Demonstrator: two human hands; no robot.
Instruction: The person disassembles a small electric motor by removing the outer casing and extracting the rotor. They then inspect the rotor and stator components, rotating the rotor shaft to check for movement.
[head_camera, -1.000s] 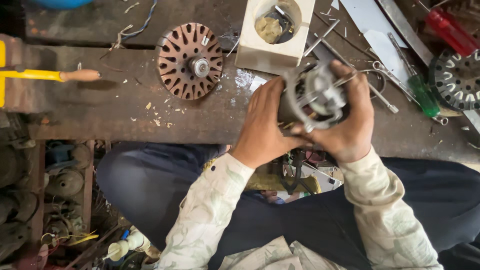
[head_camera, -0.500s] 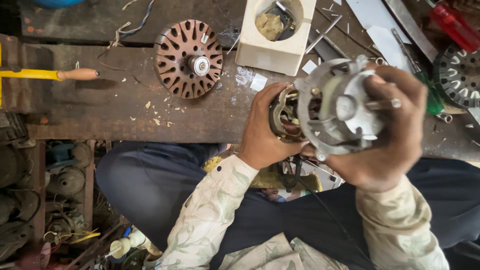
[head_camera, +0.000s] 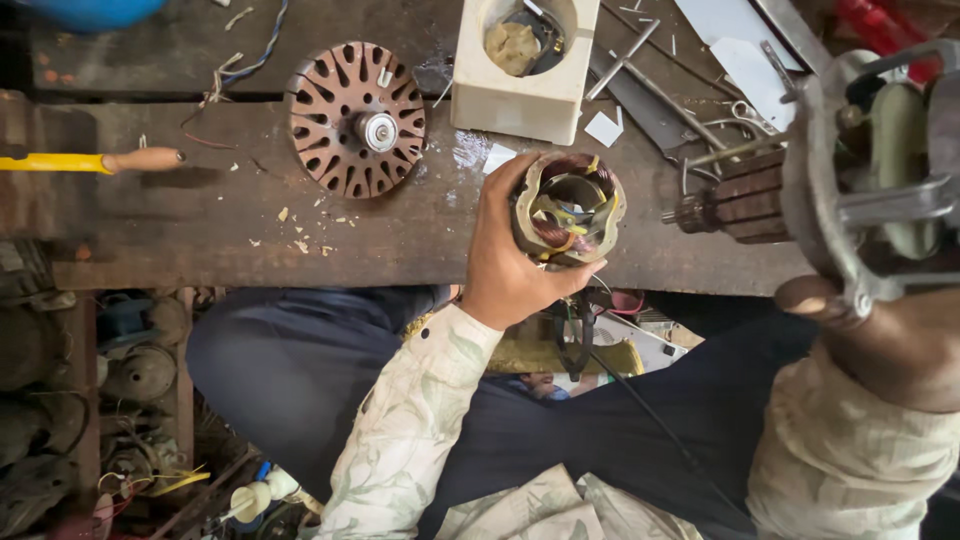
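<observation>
— Over the edge of the worn wooden bench, what does the left hand hold?

— It is closed around a round metal stator with copper-coloured windings, fingers wrapped along its left side and thumb beneath, the open bore facing up toward the camera.

— And the right hand?

— It is clamped on a grey metal motor end frame with a ribbed brown rotor on its shaft, held close to the camera at the right. The rotor end points left, toward the stator, and the two parts are apart, with a clear gap between them.

— What lies beyond the left hand's grip?

— Just past the stator sits a cream square plastic housing with a round opening. Farther to the left of the grip lies a rust-brown slotted round disc with a shiny hub, and well beyond that a yellow-bladed tool with a wooden handle.

— Anything between the two grips?

— Loose metal rods and strips lie on the bench above that gap. A black cable runs down from beneath the stator across the person's dark trousers.
</observation>
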